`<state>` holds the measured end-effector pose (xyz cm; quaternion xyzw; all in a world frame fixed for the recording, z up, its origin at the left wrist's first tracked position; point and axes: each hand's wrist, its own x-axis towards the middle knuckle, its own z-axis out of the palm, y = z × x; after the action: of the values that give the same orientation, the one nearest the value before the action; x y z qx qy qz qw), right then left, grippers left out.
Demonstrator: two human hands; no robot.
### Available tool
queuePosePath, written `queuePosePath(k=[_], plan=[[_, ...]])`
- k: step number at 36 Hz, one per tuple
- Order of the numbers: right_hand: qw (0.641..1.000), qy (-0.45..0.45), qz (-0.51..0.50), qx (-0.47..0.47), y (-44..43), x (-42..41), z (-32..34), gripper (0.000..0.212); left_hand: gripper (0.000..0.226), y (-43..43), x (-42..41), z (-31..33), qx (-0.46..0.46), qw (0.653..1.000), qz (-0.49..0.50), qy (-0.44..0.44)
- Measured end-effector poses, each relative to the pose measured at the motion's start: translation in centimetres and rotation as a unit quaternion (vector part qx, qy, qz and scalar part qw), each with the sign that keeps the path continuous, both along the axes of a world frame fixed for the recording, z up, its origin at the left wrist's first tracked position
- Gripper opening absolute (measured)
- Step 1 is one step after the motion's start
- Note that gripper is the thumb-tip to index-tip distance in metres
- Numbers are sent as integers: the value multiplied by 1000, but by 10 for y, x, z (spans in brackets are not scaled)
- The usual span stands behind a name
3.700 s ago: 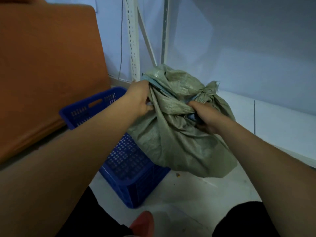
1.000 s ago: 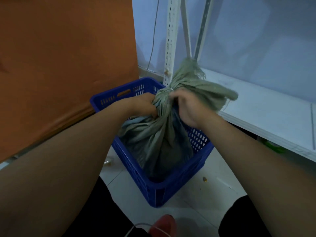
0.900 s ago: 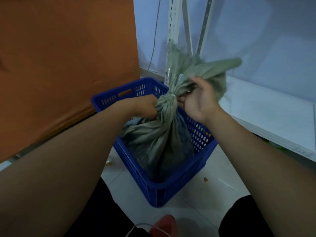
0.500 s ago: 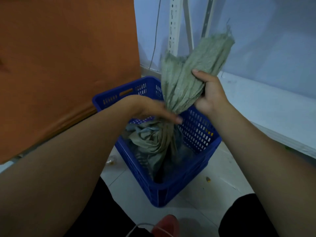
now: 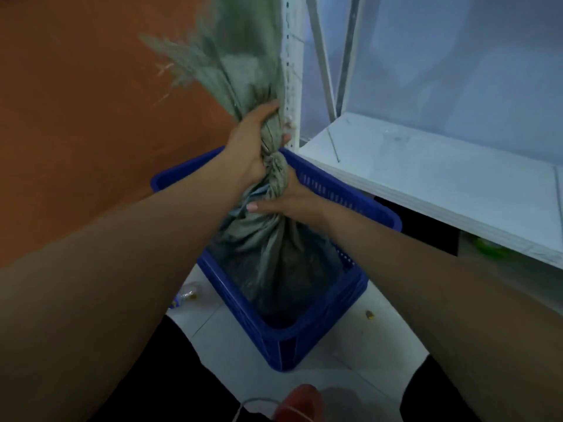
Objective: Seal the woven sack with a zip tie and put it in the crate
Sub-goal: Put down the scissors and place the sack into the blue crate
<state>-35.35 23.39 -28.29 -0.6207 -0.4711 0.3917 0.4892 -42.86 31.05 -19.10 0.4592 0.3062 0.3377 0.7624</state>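
The grey-green woven sack (image 5: 275,257) stands inside the blue plastic crate (image 5: 323,324) on the floor. Its neck is twisted tight, and the loose frayed top fans upward. My left hand (image 5: 253,138) is closed around the neck just above the twist. My right hand (image 5: 291,197) grips the sack just below the twist, thumb pointing left. I cannot make out the zip tie among the folds at the neck.
A white shelf board (image 5: 441,178) juts out at the right, close to the crate's far corner, with a perforated white upright (image 5: 292,71) behind the sack. An orange panel (image 5: 76,102) fills the left. Small litter (image 5: 189,295) lies on the tiled floor.
My hands have swapped places on the sack: the left hand rose to grip the top above the twist, and the right hand dropped to hold below it. The sack top swung left.
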Motion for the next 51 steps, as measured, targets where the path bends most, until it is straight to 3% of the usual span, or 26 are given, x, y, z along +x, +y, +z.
queuePosePath(k=[3,5,8,10,13,17,20,22,23,24,25,27,28,31,33,35,36,38,39,40,41,43,46,48,51], plan=[[991,-60,-118,26,24,5,-13,91,45,15,14,0,-19,999,21,-27],[977,-132,-168,7,28,11,-20,67,34,29,18,-2,-25,999,22,-13],[969,-209,-132,-22,25,19,-36,18,33,60,22,-25,-39,998,45,13],[954,-277,-85,-83,21,25,-53,2,44,81,22,-45,-57,995,63,48],[907,-373,-26,-195,4,41,-79,6,37,105,16,-75,-64,983,78,153],[827,-377,73,-411,-20,58,-105,27,42,134,8,-130,-70,924,33,375],[783,-381,142,-470,-28,54,-118,31,40,129,14,-142,-41,929,89,356],[769,-391,150,-482,-27,49,-126,27,80,129,20,-140,35,914,139,378],[760,-404,152,-485,-26,46,-127,31,55,134,25,-138,42,919,161,358],[754,-414,158,-484,-25,43,-129,31,60,140,32,-137,62,900,231,365],[751,-418,162,-485,-25,41,-132,30,71,138,34,-133,128,861,224,439],[753,-426,155,-477,-23,38,-136,25,84,132,34,-133,316,764,123,549],[765,-424,141,-464,-22,38,-137,26,83,129,31,-131,401,724,93,553],[825,-394,60,-400,-22,40,-135,34,60,125,30,-136,592,693,5,411],[862,-378,-6,-337,-23,42,-131,34,60,110,33,-138,609,702,-127,347],[880,-378,-57,-282,-26,45,-125,31,71,89,39,-142,566,672,-282,385],[888,-376,-81,-253,-27,47,-121,24,74,79,41,-145,547,627,-355,426],[907,-349,-131,-198,-29,50,-113,13,83,67,44,-157,549,498,-453,496],[916,-326,-155,-174,-30,51,-109,16,86,67,42,-164,564,442,-471,513],[922,-309,-175,-154,-31,52,-107,21,83,69,40,-168,584,409,-472,519],[925,-303,-185,-138,-33,52,-105,25,76,74,37,-170,600,399,-460,519],[917,-321,-204,-121,-35,52,-101,28,48,85,31,-167,636,412,-410,507],[876,-390,-240,-151,-33,53,-93,14,17,101,27,-156,675,439,-340,485],[858,-399,-204,-251,-27,57,-88,11,14,104,26,-148,681,424,-327,499],[821,-373,-40,-431,-20,53,-80,42,16,99,28,-147,612,415,-378,557]])
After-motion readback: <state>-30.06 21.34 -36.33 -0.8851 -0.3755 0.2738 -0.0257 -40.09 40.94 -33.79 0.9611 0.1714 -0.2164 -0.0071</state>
